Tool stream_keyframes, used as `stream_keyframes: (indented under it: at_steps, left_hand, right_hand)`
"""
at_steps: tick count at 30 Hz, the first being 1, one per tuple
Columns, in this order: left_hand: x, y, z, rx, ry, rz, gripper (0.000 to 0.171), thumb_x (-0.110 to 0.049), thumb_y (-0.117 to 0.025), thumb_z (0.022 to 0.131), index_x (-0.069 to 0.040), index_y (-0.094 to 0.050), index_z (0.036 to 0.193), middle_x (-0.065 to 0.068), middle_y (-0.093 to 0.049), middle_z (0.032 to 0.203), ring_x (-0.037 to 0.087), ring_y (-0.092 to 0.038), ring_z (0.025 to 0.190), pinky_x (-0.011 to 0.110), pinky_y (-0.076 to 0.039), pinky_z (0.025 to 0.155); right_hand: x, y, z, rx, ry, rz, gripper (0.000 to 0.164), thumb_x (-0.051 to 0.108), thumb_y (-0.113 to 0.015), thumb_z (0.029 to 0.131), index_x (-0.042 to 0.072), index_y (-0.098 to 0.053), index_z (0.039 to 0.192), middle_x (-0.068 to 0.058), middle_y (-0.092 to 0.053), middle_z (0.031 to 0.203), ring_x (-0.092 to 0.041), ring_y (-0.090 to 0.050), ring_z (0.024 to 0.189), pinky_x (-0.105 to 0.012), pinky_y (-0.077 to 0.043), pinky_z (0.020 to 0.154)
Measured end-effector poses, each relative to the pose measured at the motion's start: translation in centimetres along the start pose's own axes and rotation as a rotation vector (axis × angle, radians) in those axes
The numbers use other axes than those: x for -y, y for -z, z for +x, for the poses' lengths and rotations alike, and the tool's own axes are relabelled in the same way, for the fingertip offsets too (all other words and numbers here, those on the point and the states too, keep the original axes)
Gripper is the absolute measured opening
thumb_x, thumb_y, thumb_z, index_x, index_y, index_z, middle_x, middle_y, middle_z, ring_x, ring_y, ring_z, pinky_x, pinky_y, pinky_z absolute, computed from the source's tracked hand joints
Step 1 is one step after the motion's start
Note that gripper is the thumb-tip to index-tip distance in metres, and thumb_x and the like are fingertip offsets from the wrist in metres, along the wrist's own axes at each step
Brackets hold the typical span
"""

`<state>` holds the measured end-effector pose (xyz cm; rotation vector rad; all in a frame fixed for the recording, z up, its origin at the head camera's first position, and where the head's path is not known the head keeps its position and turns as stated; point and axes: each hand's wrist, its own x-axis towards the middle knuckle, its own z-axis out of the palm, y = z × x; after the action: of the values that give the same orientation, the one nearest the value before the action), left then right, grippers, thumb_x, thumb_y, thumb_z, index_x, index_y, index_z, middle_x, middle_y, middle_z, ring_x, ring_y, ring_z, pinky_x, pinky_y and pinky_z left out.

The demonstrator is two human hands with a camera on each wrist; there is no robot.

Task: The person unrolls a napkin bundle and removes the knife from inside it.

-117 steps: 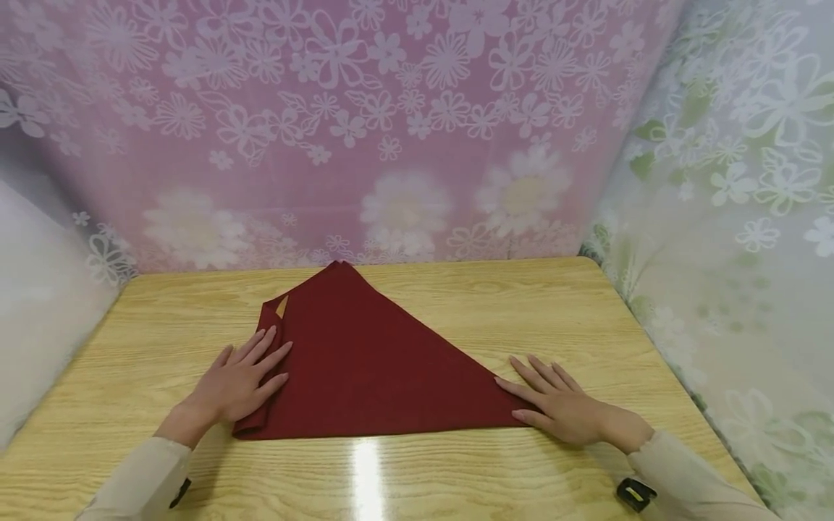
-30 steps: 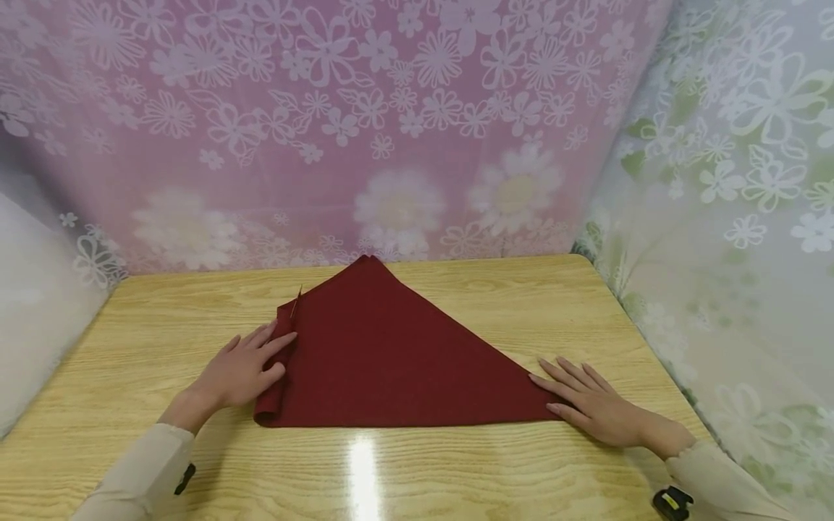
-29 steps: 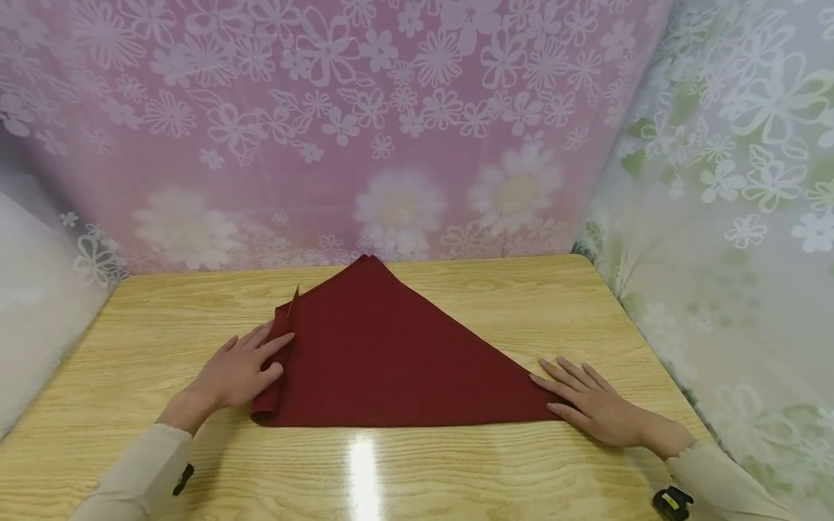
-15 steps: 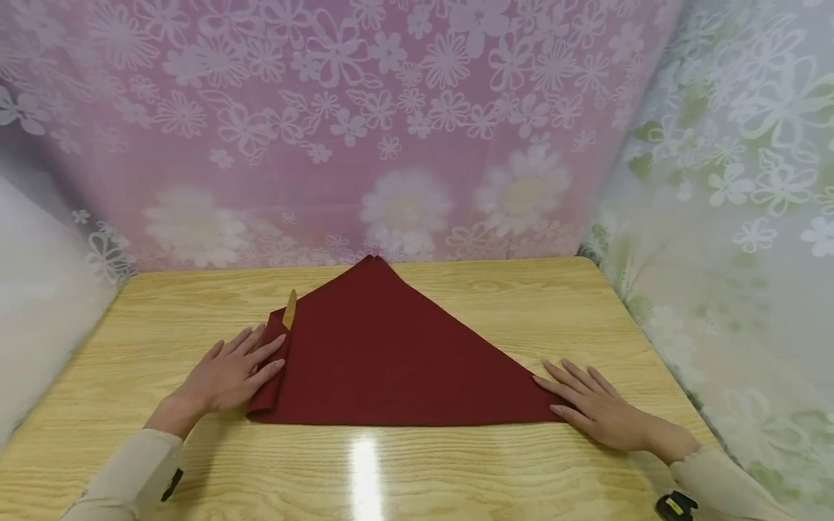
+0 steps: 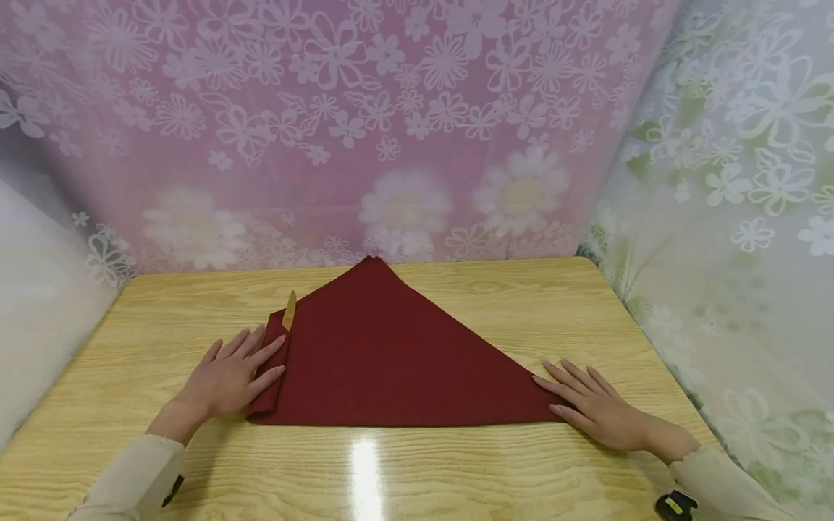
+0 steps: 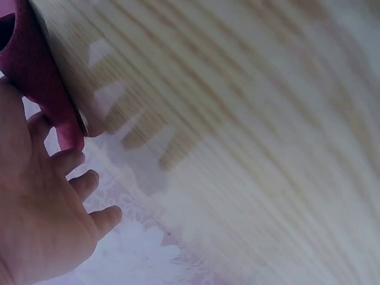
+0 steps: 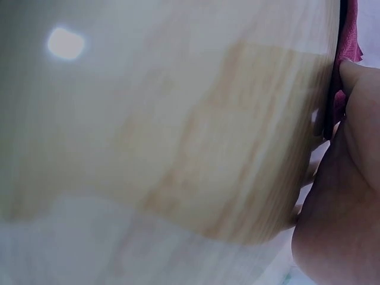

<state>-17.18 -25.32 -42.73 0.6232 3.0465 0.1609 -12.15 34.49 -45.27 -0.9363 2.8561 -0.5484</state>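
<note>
A dark red cloth [image 5: 397, 354], folded to a triangle, lies flat on the table. Its left edge is turned over into a narrow roll [image 5: 266, 398]. From the top of that roll sticks a slim, pointed, blade-like thing [image 5: 289, 310], tan like the tabletop; its lower part is hidden in the cloth. My left hand [image 5: 224, 376] rests on the roll with fingers spread and nearly straight. In the left wrist view the cloth [image 6: 44, 77] curves beside the fingers. With straight fingers, my right hand [image 5: 599, 409] presses the cloth's right corner.
A wood-grain table [image 5: 495, 470] carries the cloth, with a bright light reflection near its front. A pink floral curtain [image 5: 326, 166] hangs along the back edge, which the cloth's top point reaches. A pale floral sheet [image 5: 736, 253] stands at the right.
Over about four seconds, the cloth and my right hand have shifted right. In the last second, the blade-like thing has turned to show its broad side, and my left thumb has straightened.
</note>
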Motion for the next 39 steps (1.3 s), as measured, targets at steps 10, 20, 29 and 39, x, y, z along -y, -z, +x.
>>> stream_keyframes:
  at_steps: [10,20,29,39]
  left_hand:
    - [-1.3,0.3,0.4,-0.055,-0.051,0.065,0.055,-0.044,-0.048,0.099,-0.016,-0.044,0.146,0.019,-0.031,0.151,0.038,-0.026,0.137,0.062,-0.021,0.105]
    - [-2.2,-0.1,1.1,-0.047,-0.11,0.081,0.05,-0.04,-0.052,0.097,-0.016,-0.05,0.142,0.019,-0.037,0.147,0.037,-0.029,0.136,0.063,-0.026,0.103]
    - [-1.9,-0.2,1.0,-0.026,-0.093,0.053,0.048,-0.032,-0.051,0.098,-0.015,-0.049,0.143,0.017,-0.035,0.149,0.036,-0.031,0.136,0.064,-0.029,0.1]
    - [-1.3,-0.2,1.0,0.009,-0.054,0.006,0.05,-0.032,-0.05,0.098,-0.013,-0.046,0.144,0.016,-0.031,0.151,0.036,-0.029,0.137,0.064,-0.025,0.103]
  right_hand:
    - [-0.2,-0.1,-0.1,0.007,-0.012,-0.003,0.048,0.025,-0.045,0.103,0.02,-0.035,0.15,-0.012,-0.022,0.155,-0.04,-0.013,0.141,-0.051,0.002,0.112]
    - [-0.4,-0.1,0.0,0.025,-0.019,0.008,0.049,0.026,-0.044,0.103,0.021,-0.034,0.151,-0.011,-0.02,0.156,-0.039,-0.011,0.141,-0.054,0.001,0.111]
    - [-0.2,0.1,0.0,0.036,-0.035,0.016,0.049,0.027,-0.044,0.103,0.02,-0.034,0.15,-0.011,-0.019,0.157,-0.041,-0.012,0.141,-0.056,0.0,0.11]
    - [-0.2,0.1,0.1,0.046,-0.038,0.031,0.049,0.026,-0.044,0.103,0.02,-0.033,0.151,-0.012,-0.018,0.157,-0.041,-0.01,0.141,-0.06,-0.001,0.109]
